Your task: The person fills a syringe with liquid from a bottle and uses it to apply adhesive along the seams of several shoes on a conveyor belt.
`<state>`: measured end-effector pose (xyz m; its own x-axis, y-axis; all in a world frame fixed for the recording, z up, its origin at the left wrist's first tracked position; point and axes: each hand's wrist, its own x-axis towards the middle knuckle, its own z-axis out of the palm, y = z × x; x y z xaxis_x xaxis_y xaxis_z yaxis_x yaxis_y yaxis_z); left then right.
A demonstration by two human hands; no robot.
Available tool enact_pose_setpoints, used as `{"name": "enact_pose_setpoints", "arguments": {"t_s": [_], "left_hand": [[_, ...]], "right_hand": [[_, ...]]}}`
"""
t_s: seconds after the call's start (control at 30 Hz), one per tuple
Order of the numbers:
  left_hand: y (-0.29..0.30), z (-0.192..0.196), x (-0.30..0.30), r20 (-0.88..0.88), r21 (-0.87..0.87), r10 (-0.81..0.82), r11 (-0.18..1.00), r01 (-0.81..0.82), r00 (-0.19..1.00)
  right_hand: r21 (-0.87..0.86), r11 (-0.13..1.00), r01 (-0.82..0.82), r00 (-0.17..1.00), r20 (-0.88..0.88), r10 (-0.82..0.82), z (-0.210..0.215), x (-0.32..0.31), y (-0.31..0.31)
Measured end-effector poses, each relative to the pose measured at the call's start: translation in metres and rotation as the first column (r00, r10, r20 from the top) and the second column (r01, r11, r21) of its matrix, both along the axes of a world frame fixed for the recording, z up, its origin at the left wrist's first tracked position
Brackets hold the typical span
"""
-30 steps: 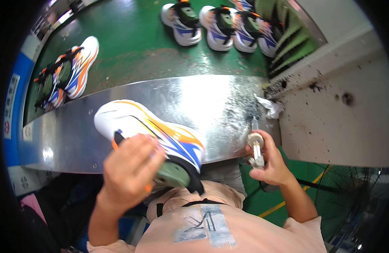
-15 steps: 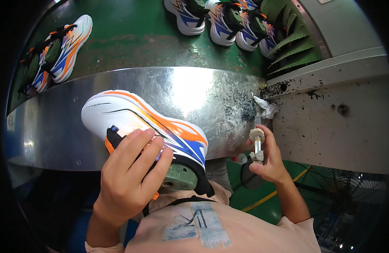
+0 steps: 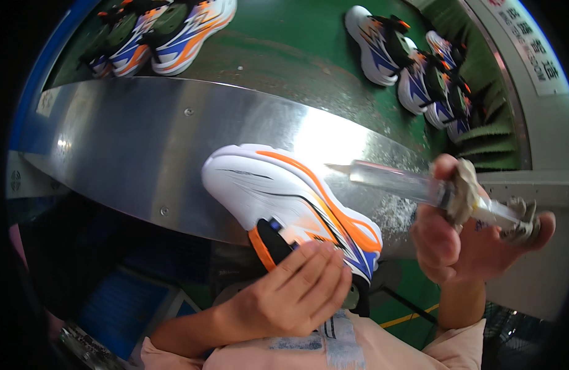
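Observation:
A white running shoe (image 3: 238,185) with orange, blue and black markings lies tilted on its side, its sole edge facing away from me. My left hand (image 3: 296,293) is closed on its upper near the laces, and the fingers hide part of that area. A green shoe last (image 3: 352,298) shows at the collar. In my right hand (image 3: 451,246) is a clear syringe (image 3: 392,182), wrapped around its flange and plunger end with pale, dirty material. Its thin tip points left, close to the shoe's sole edge; whether it touches I cannot tell.
A shiny metal ledge (image 3: 130,135) runs beneath the shoe, with whitish residue at its right. Beyond lies a green conveyor belt (image 3: 284,49). Similar shoes stand on it, some at left (image 3: 185,40) and several at right (image 3: 380,61). Green flaps (image 3: 491,148) hang beside a pale machine housing.
My right hand has risen from beside the ledge, bringing the syringe up and turning it sideways toward the shoe. The view has shifted, so the shoe and left hand appear farther right.

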<state>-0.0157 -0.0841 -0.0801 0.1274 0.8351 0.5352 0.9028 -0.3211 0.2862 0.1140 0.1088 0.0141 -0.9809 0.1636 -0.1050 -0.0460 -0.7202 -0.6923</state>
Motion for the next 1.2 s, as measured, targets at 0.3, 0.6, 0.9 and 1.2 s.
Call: {"name": "enact_pose_setpoints", "arguments": {"t_s": [0.3,0.6,0.9,1.2], "left_hand": [[-0.006,-0.013,0.002,-0.003,0.116,0.021,0.993,-0.021,1.000],[-0.006,-0.020,0.000,-0.010,0.163,0.012,0.987,-0.011,1.000],[-0.007,-0.020,-0.001,0.008,0.146,0.011,0.989,-0.012,1.000],[-0.008,-0.012,-0.003,0.017,0.071,-0.008,0.997,0.007,1.000]], "right_hand": [[-0.236,0.923,-0.303,0.927,0.151,0.343,-0.014,-0.093,0.007],[-0.166,0.946,-0.280,0.918,0.241,0.314,-0.017,-0.121,0.004],[0.178,0.944,-0.279,0.901,0.387,0.194,0.004,-0.087,-0.006],[0.070,0.997,0.037,0.984,0.173,-0.049,-0.028,0.006,-0.024]]}}
